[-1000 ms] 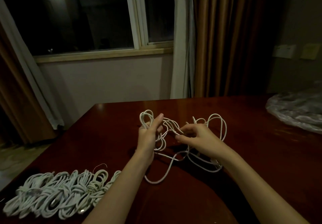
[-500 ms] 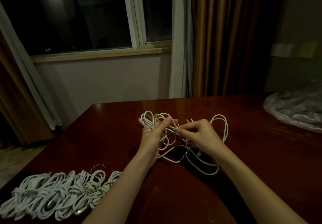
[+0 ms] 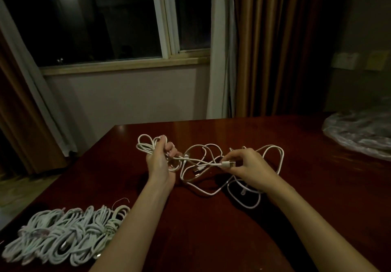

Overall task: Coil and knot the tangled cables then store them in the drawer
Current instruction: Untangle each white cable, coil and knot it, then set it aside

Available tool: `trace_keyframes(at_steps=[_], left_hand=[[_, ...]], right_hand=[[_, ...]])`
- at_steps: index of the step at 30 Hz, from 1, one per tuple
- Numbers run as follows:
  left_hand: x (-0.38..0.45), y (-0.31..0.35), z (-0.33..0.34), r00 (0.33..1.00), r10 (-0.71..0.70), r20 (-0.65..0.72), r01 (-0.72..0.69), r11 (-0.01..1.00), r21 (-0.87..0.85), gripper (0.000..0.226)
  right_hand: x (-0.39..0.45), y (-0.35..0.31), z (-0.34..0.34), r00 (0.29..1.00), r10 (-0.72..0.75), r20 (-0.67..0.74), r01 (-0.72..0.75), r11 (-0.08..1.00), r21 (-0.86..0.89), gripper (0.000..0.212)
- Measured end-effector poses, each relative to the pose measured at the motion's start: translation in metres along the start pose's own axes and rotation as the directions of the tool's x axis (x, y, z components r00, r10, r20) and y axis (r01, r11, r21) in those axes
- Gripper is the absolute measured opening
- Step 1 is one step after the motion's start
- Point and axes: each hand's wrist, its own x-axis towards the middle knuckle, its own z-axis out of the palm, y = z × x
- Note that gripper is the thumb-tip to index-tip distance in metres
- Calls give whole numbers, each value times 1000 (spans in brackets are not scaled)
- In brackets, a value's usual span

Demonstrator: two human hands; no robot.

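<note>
Above the bench, the left hand gripped a bunch of white cable loops; the right hand pinched its plug, forearms extended forward.

My dark red wooden table carries a row of coiled white cables at my near left. Loose white cable loops trail onto its middle, and crumpled clear plastic lies far right.

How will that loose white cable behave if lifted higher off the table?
The loose white cable probably stays floppy: its loops sag between the left hand and the right hand. Crossed strands will likely snag. It looks thin, so probably light.
</note>
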Motion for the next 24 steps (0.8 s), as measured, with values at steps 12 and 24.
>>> trace_keyframes(at_steps=[12, 24], left_hand=[[1, 1, 1, 999, -26, -44, 21, 994, -108, 31], [7, 9, -4, 993, 40, -114, -35, 999, 40, 11]], right_hand=[[1, 0, -3, 955, 12, -296, -23, 999, -33, 12], [-3, -15, 1, 998, -54, -31, 59, 982, 181, 23]])
